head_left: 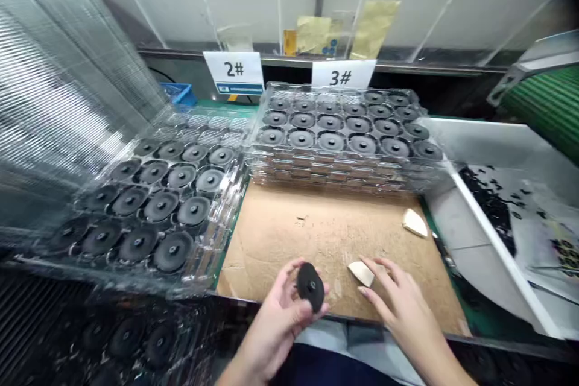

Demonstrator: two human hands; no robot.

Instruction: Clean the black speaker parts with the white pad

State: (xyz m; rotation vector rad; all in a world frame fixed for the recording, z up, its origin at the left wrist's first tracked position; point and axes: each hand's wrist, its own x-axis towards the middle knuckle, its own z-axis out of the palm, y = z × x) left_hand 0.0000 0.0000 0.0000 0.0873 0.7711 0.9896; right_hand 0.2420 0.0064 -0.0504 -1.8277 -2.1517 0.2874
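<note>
My left hand [274, 319] holds a round black speaker-like part [311, 287] upright between thumb and fingers, just above the front edge of a brown cardboard sheet [316, 241]. My right hand [398, 298] rests on the cardboard with its fingers spread, right beside a cream wedge-shaped piece [360, 274]. A second cream wedge [415, 223] lies farther back near the sheet's right edge. Clear plastic trays hold rows of matching black parts: one tray [154, 205] sits to my left, and a stack of trays [344, 132] stands behind the cardboard.
Paper labels reading 2# [233, 70] and 3# [344, 74] stand behind the trays. A leaning stack of clear trays [67, 84] rises at the left. A white bin [497, 223] with black scraps sits to the right, and a small blue crate [178, 93] shows at the back.
</note>
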